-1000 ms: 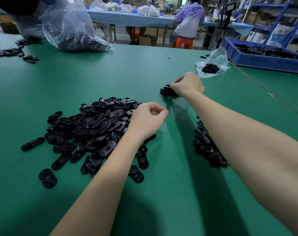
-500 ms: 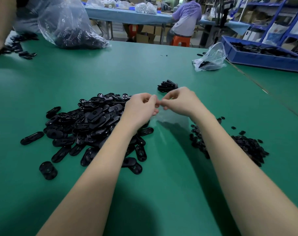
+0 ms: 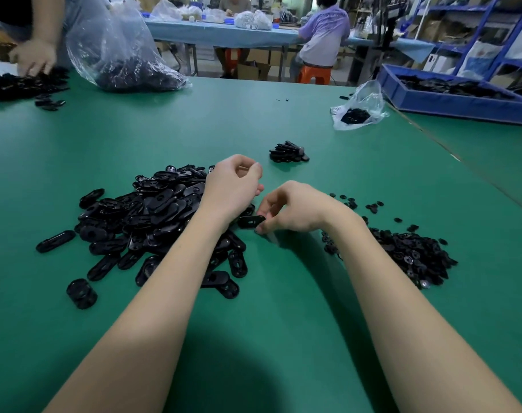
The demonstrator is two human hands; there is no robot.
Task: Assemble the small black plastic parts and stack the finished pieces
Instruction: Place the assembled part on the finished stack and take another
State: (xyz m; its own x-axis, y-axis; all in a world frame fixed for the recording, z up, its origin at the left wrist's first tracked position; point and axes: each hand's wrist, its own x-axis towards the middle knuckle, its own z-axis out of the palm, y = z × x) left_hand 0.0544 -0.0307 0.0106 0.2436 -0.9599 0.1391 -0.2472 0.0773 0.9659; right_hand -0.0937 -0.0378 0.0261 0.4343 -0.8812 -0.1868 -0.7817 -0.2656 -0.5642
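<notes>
A heap of black oval plastic pieces (image 3: 152, 210) lies on the green table (image 3: 253, 120) left of centre. To the right spreads a pile of small round black parts (image 3: 408, 251). A short stack of finished pieces (image 3: 288, 152) sits beyond my hands. My right hand (image 3: 295, 207) pinches one oval piece (image 3: 251, 221) at the heap's right edge, low over the table. My left hand (image 3: 229, 189) hovers just above and left of it, fingers curled, with nothing visible in them.
A small clear bag of black parts (image 3: 358, 110) lies at the far right, beside a blue crate (image 3: 462, 99). A large clear bag (image 3: 122, 64) and another person's hand (image 3: 33, 56) on more parts are far left. A stubby black piece (image 3: 81, 293) stands alone near left.
My right hand drew back from the finished stack, met the left hand, then dropped to the heap's edge and now pinches an oval piece. My left hand stayed near the heap.
</notes>
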